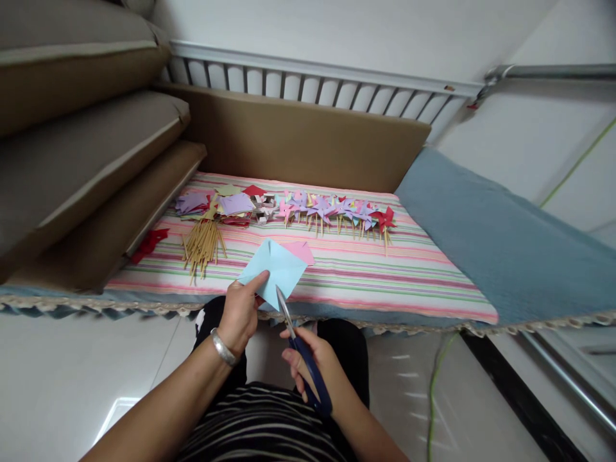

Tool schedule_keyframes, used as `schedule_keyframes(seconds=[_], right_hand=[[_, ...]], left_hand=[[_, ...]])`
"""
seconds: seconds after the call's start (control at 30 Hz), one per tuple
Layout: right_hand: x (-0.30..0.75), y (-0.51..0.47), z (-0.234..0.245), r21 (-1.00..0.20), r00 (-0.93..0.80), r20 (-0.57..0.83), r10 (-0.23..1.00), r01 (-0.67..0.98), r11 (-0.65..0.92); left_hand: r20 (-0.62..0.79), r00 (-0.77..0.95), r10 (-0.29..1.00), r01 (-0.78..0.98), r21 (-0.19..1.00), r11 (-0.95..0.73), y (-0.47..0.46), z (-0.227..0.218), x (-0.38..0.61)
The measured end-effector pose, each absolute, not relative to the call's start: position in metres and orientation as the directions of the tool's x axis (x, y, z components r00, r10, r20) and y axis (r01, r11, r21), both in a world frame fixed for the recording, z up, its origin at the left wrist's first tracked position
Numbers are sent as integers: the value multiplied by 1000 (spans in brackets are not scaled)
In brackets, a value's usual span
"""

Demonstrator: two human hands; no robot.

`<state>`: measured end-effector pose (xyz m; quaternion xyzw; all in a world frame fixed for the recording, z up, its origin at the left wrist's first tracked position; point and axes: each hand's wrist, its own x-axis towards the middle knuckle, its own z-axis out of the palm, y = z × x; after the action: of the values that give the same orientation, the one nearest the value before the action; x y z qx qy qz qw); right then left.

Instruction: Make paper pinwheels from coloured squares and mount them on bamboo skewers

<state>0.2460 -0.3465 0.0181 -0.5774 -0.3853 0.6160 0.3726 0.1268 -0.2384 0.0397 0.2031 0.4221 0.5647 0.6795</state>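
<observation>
My left hand pinches the lower left edge of a light blue paper square, thumb on top. Creases and slits run from the square's corners toward its middle. In my right hand are scissors with dark blue handles. Their blade tips meet the paper near its lower corner; the blades look nearly closed. Just behind the blue square a pink paper piece lies on the striped cloth.
Bundled wooden sticks lie left of the paper, near stacked paper squares. Several finished paper pinwheels stretch along the back. A red pinwheel shape rests by the brown cushions. The striped cloth covers the surface.
</observation>
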Motion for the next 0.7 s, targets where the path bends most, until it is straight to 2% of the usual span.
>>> schedule_keyframes(seconds=[0.4, 0.63, 0.7], right_hand=[[246, -343, 15, -902, -31, -432, 901, 23, -431], [253, -347, 11, -912, -65, -379, 923, 192, -361], [260, -353, 8, -925, -94, -329, 939, 232, -301]], left_hand=[[-350, 13, 937, -598, 748, 288, -236, 34, 126], [-353, 14, 935, -599, 746, 291, -234, 31, 124], [-365, -3, 931, -600, 745, 291, -232, 28, 121]])
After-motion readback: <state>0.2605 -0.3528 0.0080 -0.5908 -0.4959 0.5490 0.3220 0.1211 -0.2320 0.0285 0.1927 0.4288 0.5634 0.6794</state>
